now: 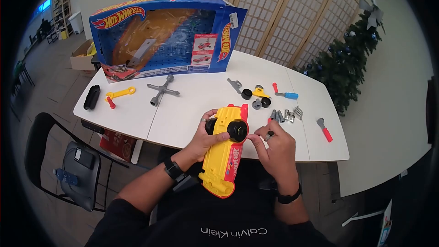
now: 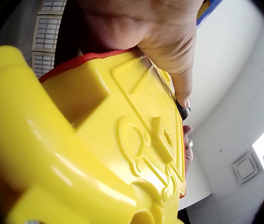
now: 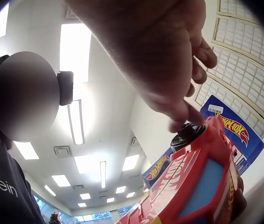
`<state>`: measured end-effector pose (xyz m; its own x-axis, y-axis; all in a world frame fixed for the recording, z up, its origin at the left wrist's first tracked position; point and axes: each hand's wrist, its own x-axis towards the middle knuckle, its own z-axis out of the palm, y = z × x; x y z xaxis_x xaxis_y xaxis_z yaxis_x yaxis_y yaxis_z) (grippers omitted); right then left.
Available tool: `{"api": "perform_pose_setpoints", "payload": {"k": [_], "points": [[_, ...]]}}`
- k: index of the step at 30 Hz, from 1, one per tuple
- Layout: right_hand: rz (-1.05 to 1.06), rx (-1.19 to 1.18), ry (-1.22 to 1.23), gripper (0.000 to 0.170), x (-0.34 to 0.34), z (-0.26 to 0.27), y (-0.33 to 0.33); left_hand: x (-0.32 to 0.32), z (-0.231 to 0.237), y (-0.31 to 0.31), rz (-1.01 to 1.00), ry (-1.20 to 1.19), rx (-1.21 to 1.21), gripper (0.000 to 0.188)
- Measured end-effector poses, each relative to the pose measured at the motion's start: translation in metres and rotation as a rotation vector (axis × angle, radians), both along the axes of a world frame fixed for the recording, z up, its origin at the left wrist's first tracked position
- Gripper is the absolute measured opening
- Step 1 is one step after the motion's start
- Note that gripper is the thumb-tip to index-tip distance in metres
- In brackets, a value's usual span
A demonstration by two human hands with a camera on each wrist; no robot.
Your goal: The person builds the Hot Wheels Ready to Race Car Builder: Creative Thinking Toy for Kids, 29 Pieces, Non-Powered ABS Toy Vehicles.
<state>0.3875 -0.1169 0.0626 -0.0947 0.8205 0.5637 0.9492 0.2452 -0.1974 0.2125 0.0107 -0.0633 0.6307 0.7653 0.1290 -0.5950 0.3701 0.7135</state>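
Observation:
My left hand [image 1: 206, 136] grips a toy car [image 1: 219, 155], its yellow underside turned up and its red side facing right. The thumb lies across the underside beside a black wheel [image 1: 238, 131]; another black wheel [image 1: 211, 126] is near the fingers. My right hand [image 1: 278, 151] is beside the car's right side, its thumb and a finger at the wheel's edge. In the right wrist view, a fingertip touches the black wheel [image 3: 188, 134] on the red body [image 3: 206, 182]. The left wrist view has the yellow underside [image 2: 136, 126] close up, with the left hand [image 2: 155, 32] along its edge.
On the white table [image 1: 192, 96] stand a Hot Wheels box [image 1: 160, 36] and a grey cross wrench [image 1: 163, 90]. A yellow wrench [image 1: 121, 93] and black part [image 1: 92, 97] are left. Silver pieces [image 1: 290, 116], a blue-and-red tool [image 1: 288, 95] and a red-handled tool [image 1: 325, 131] are right.

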Motion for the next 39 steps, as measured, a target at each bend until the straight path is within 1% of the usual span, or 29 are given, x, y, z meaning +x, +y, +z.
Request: {"api": "perform_pose_setpoints", "payload": {"k": [1, 3, 4, 6, 7, 10, 12, 13, 15, 16, 18, 22, 24, 25, 27, 28, 30, 31, 33, 37, 39], "points": [[-0.003, 0.003, -0.001, 0.020, -0.003, 0.002, 0.000, 0.000, 0.000, 0.001, 0.005, -0.010, -0.002, 0.091], [0.080, 0.056, 0.092, 0.020, -0.013, 0.011, 0.000, 0.001, 0.002, -0.001, -0.003, -0.019, -0.008, 0.091], [0.069, 0.053, 0.094, 0.020, -0.011, 0.007, 0.002, 0.000, 0.004, -0.002, -0.021, -0.032, -0.023, 0.091], [0.085, 0.098, -0.021, 0.020, -0.005, -0.003, 0.008, 0.000, 0.006, -0.003, -0.038, -0.042, -0.035, 0.090], [0.081, 0.101, -0.021, 0.020, -0.006, -0.003, 0.006, 0.001, 0.005, -0.003, -0.042, -0.042, -0.031, 0.090], [0.061, 0.063, -0.031, 0.021, -0.011, 0.002, 0.006, -0.001, 0.002, -0.001, 0.001, -0.045, 0.003, 0.090], [-0.008, -0.039, -0.141, 0.024, -0.008, 0.003, 0.002, 0.001, 0.001, -0.002, 0.024, -0.024, 0.074, 0.091], [-0.008, -0.039, -0.138, 0.024, -0.012, 0.005, 0.002, 0.001, 0.002, -0.002, 0.023, -0.021, 0.074, 0.091], [0.033, 0.081, 0.017, 0.025, -0.020, 0.008, 0.000, 0.001, 0.003, -0.003, 0.020, -0.037, 0.049, 0.092], [0.030, 0.076, 0.021, 0.025, -0.018, 0.008, 0.000, 0.001, 0.002, -0.002, 0.017, -0.033, 0.044, 0.092], [0.106, 0.016, -0.047, 0.025, -0.013, 0.006, 0.000, 0.001, 0.001, -0.001, -0.014, -0.052, 0.008, 0.093], [0.083, 0.099, -0.056, 0.025, -0.010, -0.005, 0.006, 0.001, 0.002, -0.001, -0.025, -0.023, 0.026, 0.094], [0.003, 0.090, -0.108, 0.023, -0.015, -0.001, 0.002, 0.000, 0.001, -0.001, 0.001, -0.016, 0.030, 0.094], [-0.002, 0.094, -0.099, 0.023, -0.014, -0.001, 0.001, 0.001, -0.001, -0.001, -0.003, -0.008, 0.035, 0.094], [-0.048, 0.031, -0.148, 0.024, -0.009, 0.001, -0.002, 0.002, -0.001, -0.001, 0.027, -0.055, 0.026, 0.095], [-0.053, 0.033, -0.143, 0.024, -0.010, 0.000, -0.001, 0.002, -0.001, -0.002, 0.023, -0.050, 0.028, 0.095], [0.054, 0.101, -0.125, 0.024, -0.011, -0.002, 0.003, 0.000, 0.007, -0.005, 0.013, 0.011, 0.069, 0.096], [0.049, 0.096, -0.117, 0.024, -0.010, -0.005, 0.005, 0.000, 0.006, -0.005, 0.009, 0.018, 0.065, 0.096], [0.082, 0.178, -0.121, 0.024, -0.010, -0.013, 0.008, -0.001, 0.004, -0.004, 0.029, 0.046, 0.065, 0.098], [0.097, 0.170, -0.046, 0.022, -0.010, -0.022, 0.013, 0.001, 0.000, -0.004, 0.063, 0.033, 0.090, 0.098], [0.122, 0.089, 0.075, 0.019, -0.007, -0.022, 0.014, 0.001, 0.001, -0.006, 0.115, 0.064, 0.133, 0.098]]}}
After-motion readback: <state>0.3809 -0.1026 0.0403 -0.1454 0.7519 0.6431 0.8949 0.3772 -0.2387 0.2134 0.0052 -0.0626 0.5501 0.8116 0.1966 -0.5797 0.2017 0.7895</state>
